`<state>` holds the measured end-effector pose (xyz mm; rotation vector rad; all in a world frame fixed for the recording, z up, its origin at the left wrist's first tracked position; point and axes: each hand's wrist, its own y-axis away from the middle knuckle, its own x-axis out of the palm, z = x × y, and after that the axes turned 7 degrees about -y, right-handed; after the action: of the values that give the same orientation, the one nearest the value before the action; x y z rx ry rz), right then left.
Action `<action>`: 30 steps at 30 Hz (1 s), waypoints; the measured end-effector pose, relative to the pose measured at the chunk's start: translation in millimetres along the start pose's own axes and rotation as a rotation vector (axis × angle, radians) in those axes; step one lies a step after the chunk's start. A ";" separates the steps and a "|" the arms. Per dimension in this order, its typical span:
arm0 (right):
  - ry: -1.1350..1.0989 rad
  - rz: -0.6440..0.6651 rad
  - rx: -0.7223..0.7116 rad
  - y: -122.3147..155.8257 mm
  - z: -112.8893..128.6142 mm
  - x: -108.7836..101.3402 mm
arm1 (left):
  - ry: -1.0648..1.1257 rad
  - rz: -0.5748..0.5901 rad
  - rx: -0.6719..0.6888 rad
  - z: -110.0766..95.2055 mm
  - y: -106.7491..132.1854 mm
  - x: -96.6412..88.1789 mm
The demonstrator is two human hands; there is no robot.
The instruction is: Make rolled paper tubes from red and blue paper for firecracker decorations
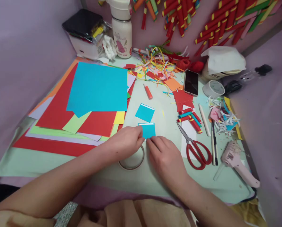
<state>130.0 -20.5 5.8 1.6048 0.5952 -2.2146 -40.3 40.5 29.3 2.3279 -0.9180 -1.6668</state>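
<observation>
In the head view a small blue paper piece (148, 130) with a white strip along its top edge lies between my hands. My left hand (133, 137) is closed at its left side, fingers pinched; what they hold, if anything, is hidden. The bent fingers of my right hand (164, 151) are pressed together at the paper's lower edge, and a bit of white shows between the two hands. A second blue piece (145, 113), also white along the top, lies just beyond. Partly under my left hand is a roll of tape (141, 160).
To the left lies a stack of coloured sheets, topped by a large blue sheet (99, 86). On the right are red-handled scissors (195, 151), small paper rolls (190, 118), a glue gun (236, 162) and a phone (191, 82). Paper scraps (157, 67) and a bottle (122, 37) stand behind.
</observation>
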 end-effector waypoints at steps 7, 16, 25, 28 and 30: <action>0.158 0.049 -0.019 8.9 10.7 -2.4 | 0.009 0.072 -0.048 3.9 5.1 -13.9; 0.141 0.074 0.041 9.4 17.0 -3.7 | -0.032 0.080 -0.064 5.3 2.6 -13.4; 0.128 0.091 0.081 4.6 18.6 -4.3 | -0.025 0.085 -0.070 3.0 7.1 -17.1; 0.125 0.089 0.082 4.9 19.0 -4.0 | -0.038 0.079 -0.068 4.4 8.3 -17.5; 0.127 0.090 0.085 5.2 19.5 -4.0 | -0.055 0.062 -0.062 6.0 8.2 -16.6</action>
<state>118.0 -35.0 14.2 1.7887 0.4583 -2.1115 -52.3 44.3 44.2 2.2006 -0.9250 -1.7177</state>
